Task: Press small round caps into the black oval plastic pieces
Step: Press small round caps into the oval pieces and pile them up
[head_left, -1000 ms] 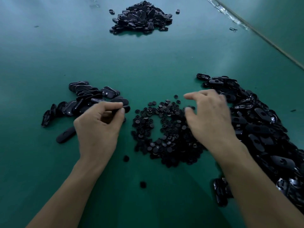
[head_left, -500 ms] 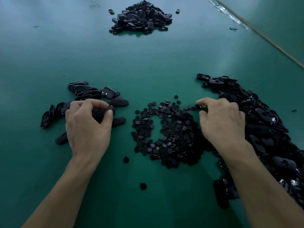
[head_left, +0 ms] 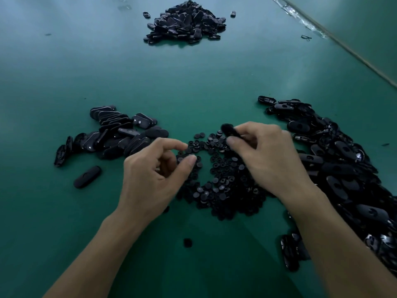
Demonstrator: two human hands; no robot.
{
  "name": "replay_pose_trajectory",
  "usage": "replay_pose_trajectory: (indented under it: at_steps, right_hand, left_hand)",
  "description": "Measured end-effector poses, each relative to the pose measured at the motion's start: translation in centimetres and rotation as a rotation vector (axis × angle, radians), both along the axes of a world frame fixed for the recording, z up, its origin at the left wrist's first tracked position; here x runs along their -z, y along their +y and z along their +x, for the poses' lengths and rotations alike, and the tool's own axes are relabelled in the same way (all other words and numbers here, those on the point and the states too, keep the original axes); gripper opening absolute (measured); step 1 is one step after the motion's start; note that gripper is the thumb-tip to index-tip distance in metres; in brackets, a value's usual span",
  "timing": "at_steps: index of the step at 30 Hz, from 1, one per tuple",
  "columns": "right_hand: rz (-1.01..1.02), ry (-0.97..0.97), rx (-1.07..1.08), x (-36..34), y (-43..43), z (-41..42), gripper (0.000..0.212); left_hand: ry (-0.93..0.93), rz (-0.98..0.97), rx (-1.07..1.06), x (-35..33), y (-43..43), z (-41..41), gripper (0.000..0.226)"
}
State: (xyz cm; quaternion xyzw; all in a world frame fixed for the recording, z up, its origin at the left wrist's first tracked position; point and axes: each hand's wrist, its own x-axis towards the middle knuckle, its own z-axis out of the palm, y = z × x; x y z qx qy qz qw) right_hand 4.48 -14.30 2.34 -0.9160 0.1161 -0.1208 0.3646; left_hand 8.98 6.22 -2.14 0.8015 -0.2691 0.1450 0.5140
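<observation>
I judge early-to-mid run: small stack of ovals (head_left: 116, 134) on L looks done, big heap (head_left: 335, 168) on R left to cap. R hand (head_left: 268, 155) pinches one blurred oval piece (head_left: 228, 129) above cap pile (head_left: 223, 183). L hand (head_left: 150, 175): thumb/index nearly closed over caps; cap held? Can't tell.

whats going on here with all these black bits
A person works at a green table. The right hand pinches one blurred black oval plastic piece over the pile of small round black caps. The left hand poises thumb and forefinger at those caps; whether they hold one is unclear. A heap of oval pieces lies right, a smaller stack left.
</observation>
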Motion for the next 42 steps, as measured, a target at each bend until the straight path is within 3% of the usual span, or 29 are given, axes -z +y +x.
replay_pose_trajectory:
  at_steps: [4,7,12,16,24,27,31,33,42]
  right_hand:
    - [0.057,0.070,-0.269,-0.6,2.1,-0.1,0.014]
    - [0.065,0.090,-0.350,-0.7,2.9,-0.1,0.010]
    - [0.239,-0.013,-0.240,-0.3,2.7,-0.2,0.010]
    - [0.356,-0.046,-0.269,0.1,2.9,0.0,0.011]
    - [0.390,-0.050,-0.245,0.7,3.3,0.2,0.011]
    - [0.293,-0.032,-0.179,0.8,3.3,0.4,0.009]
    - [-0.143,0.168,-0.156,1.0,2.9,0.7,0.040]
    - [-0.278,0.249,-0.169,1.0,2.8,0.5,0.045]
    - [-0.289,0.212,-0.108,1.3,3.2,0.3,0.016]
  left_hand:
    - [0.115,-0.090,0.052,0.0,0.2,0.1,0.025]
    - [0.139,-0.114,0.089,0.1,0.1,0.0,0.017]
    - [0.309,-0.277,0.124,-0.3,-0.5,-0.3,0.009]
    - [0.391,-0.378,0.161,-0.3,-0.3,0.0,0.009]
    - [0.505,-0.482,0.208,-0.3,0.1,0.3,0.019]
    - [0.508,-0.525,0.198,-0.2,0.0,0.4,0.014]
    - [0.518,-0.552,0.161,0.1,0.0,0.7,0.012]
    - [0.518,-0.553,0.155,0.2,0.0,0.8,0.017]
    - [0.530,-0.566,0.141,0.1,-0.1,0.8,0.013]
